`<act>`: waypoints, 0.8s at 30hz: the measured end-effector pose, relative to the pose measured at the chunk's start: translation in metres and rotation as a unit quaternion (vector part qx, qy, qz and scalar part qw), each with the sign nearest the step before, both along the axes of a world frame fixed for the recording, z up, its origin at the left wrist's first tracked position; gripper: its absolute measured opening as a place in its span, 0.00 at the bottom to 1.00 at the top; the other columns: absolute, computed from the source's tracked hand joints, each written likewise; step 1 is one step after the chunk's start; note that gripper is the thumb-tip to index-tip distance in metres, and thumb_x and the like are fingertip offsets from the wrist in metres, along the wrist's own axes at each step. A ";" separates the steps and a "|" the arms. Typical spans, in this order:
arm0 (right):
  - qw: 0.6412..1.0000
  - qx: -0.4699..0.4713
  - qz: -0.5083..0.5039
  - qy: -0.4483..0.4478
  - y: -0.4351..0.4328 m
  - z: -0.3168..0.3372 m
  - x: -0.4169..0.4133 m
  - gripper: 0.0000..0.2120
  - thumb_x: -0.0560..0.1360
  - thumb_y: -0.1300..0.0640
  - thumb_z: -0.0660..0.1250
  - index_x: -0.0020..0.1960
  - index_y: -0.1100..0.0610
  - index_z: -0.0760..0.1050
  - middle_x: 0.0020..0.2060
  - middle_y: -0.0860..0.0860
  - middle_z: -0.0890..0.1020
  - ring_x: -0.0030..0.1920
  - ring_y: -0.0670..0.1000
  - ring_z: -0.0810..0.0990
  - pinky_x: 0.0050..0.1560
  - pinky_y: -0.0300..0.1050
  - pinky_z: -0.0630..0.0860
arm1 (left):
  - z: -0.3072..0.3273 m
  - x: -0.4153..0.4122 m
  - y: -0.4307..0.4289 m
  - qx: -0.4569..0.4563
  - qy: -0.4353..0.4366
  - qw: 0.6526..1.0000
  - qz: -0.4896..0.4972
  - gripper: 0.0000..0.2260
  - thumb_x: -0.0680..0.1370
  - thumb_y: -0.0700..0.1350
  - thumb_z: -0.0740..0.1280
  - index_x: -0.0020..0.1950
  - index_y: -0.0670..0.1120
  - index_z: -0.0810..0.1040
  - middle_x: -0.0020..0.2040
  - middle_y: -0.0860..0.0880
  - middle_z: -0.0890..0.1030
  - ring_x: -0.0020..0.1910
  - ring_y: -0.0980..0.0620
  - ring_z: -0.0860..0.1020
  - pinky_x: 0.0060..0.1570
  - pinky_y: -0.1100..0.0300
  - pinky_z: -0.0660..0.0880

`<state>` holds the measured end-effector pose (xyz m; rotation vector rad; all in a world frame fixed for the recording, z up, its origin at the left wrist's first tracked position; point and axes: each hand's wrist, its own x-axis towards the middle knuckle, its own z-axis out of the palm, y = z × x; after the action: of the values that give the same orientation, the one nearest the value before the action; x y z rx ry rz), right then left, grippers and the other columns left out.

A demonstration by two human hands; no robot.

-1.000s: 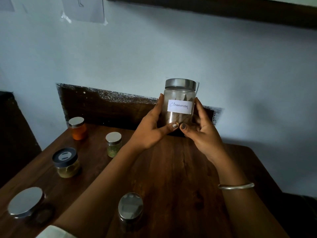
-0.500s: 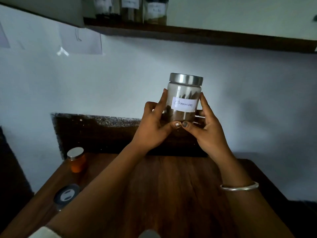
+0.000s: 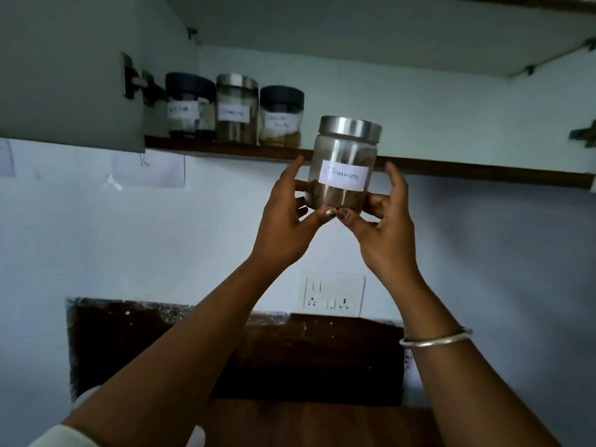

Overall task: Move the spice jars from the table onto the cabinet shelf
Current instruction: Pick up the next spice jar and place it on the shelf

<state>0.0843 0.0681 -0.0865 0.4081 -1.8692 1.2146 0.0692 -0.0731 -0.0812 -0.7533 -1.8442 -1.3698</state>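
Nearest the onlooker and well below the grip, a strip of wooden worktop (image 3: 322, 424) shows between two forearms that reach upward. A metal bangle (image 3: 435, 338) circles the right wrist.

At the grip itself, the left hand (image 3: 283, 221) and the right hand (image 3: 387, 227) together clasp the cinnamon jar (image 3: 343, 162) by its lower part. The thumbs meet under the front of the base and the fingers curl round either side. The jar is in the air, nearly upright with a slight lean. It is well clear of the worktop and not yet on the cabinet shelf (image 3: 451, 169); its body overlaps the shelf's front edge in this view.

The jar is clear-walled and cylindrical. It has a brushed metal lid (image 3: 350, 128), a white handwritten label (image 3: 343, 175) reading "Cinnamon", and brown contents in its lower part.

The step in hand appears to be the carry up to the shelf, with the placing not yet begun. The next move probably calls for lifting until the base clears the shelf edge. The jar would then go away from the body and down onto bare board.

Beyond the grip, up and to its left, three labelled jars (image 3: 237, 109) stand side by side on the shelf next to an open cabinet door (image 3: 71, 75). A socket plate (image 3: 333, 291) sits on the wall below the grip.
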 end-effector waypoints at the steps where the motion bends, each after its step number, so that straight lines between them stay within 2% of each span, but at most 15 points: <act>1: 1.000 0.000 0.002 0.012 0.000 0.009 -0.010 0.41 0.70 0.56 0.73 0.75 0.49 0.51 0.56 0.50 0.79 0.58 0.46 0.75 0.49 0.30 0.69 | 0.009 -0.009 0.001 0.005 0.012 1.000 0.004 0.35 0.73 0.43 0.71 0.75 0.48 0.56 0.65 0.47 0.72 0.59 0.51 0.76 0.55 0.64 0.75; 3: 0.999 0.003 0.007 0.033 0.000 0.026 -0.030 0.40 0.71 0.56 0.73 0.74 0.49 0.53 0.58 0.52 0.79 0.59 0.48 0.76 0.53 0.35 0.70 | 0.025 -0.027 0.003 0.014 0.033 0.999 0.009 0.34 0.74 0.44 0.71 0.75 0.47 0.57 0.66 0.46 0.72 0.61 0.50 0.75 0.59 0.58 0.75; 5: 0.998 0.013 0.008 0.058 0.000 0.041 -0.047 0.38 0.71 0.56 0.73 0.73 0.49 0.56 0.59 0.52 0.79 0.57 0.48 0.76 0.52 0.33 0.71 | 0.039 -0.042 0.006 0.020 0.043 0.999 0.011 0.32 0.75 0.43 0.70 0.74 0.46 0.58 0.67 0.47 0.72 0.62 0.51 0.74 0.61 0.57 0.74; 9: 0.995 0.029 0.008 0.099 0.003 0.068 -0.081 0.35 0.71 0.56 0.72 0.73 0.49 0.57 0.61 0.53 0.78 0.51 0.43 0.77 0.44 0.22 0.71 | 0.063 -0.076 0.013 0.023 0.074 0.996 0.039 0.29 0.76 0.43 0.68 0.73 0.45 0.60 0.66 0.46 0.73 0.62 0.53 0.73 0.55 0.69 0.72; 12: 0.992 0.036 -0.005 0.118 0.004 0.080 -0.102 0.35 0.72 0.57 0.71 0.73 0.48 0.57 0.65 0.53 0.75 0.59 0.47 0.76 0.42 0.20 0.70 | 0.073 -0.098 0.016 0.031 0.090 0.994 0.045 0.26 0.76 0.41 0.68 0.71 0.44 0.61 0.65 0.47 0.73 0.60 0.53 0.74 0.51 0.72 0.72; 14: 0.990 0.049 -0.019 0.128 0.006 0.084 -0.113 0.35 0.72 0.55 0.71 0.73 0.46 0.57 0.65 0.51 0.75 0.61 0.49 0.75 0.47 0.26 0.74 | 0.076 -0.111 0.019 0.037 0.099 0.993 0.050 0.24 0.76 0.40 0.68 0.70 0.44 0.63 0.63 0.50 0.73 0.59 0.55 0.74 0.48 0.74 0.73; 17: 0.988 0.064 -0.038 0.132 0.006 0.084 -0.127 0.34 0.72 0.54 0.71 0.73 0.45 0.58 0.61 0.51 0.78 0.56 0.49 0.78 0.55 0.53 0.78 | 0.075 -0.124 0.022 0.039 0.108 0.990 0.078 0.22 0.76 0.41 0.68 0.67 0.44 0.65 0.62 0.49 0.74 0.57 0.55 0.76 0.46 0.76 0.73; 20: 0.988 0.072 -0.059 0.123 0.006 0.082 -0.141 0.33 0.72 0.51 0.71 0.72 0.45 0.59 0.60 0.50 0.79 0.57 0.51 0.79 0.64 0.65 0.69 | 0.071 -0.135 0.024 0.034 0.107 0.987 0.117 0.21 0.76 0.44 0.68 0.66 0.45 0.67 0.62 0.49 0.75 0.57 0.53 0.75 0.46 0.72 0.73; 22: 0.988 0.084 -0.087 0.099 0.007 0.081 -0.148 0.30 0.73 0.50 0.69 0.71 0.48 0.61 0.58 0.50 0.80 0.57 0.51 0.79 0.73 0.62 0.55 | 0.068 -0.143 0.026 0.023 0.120 0.981 0.148 0.18 0.76 0.45 0.68 0.64 0.46 0.69 0.59 0.49 0.77 0.57 0.50 0.76 0.50 0.61 0.77; 24: 0.987 0.094 -0.108 0.079 0.008 0.081 -0.151 0.26 0.74 0.48 0.66 0.69 0.51 0.63 0.58 0.51 0.81 0.56 0.53 0.80 0.74 0.56 0.48 | 0.068 -0.148 0.027 0.010 0.132 0.974 0.181 0.15 0.77 0.47 0.66 0.62 0.47 0.70 0.56 0.50 0.78 0.55 0.48 0.77 0.50 0.52 0.78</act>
<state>-0.0669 0.0758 -0.0051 0.3810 -1.8429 0.8419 -0.0791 -0.0458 -0.0135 -0.5265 -1.6548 -1.0011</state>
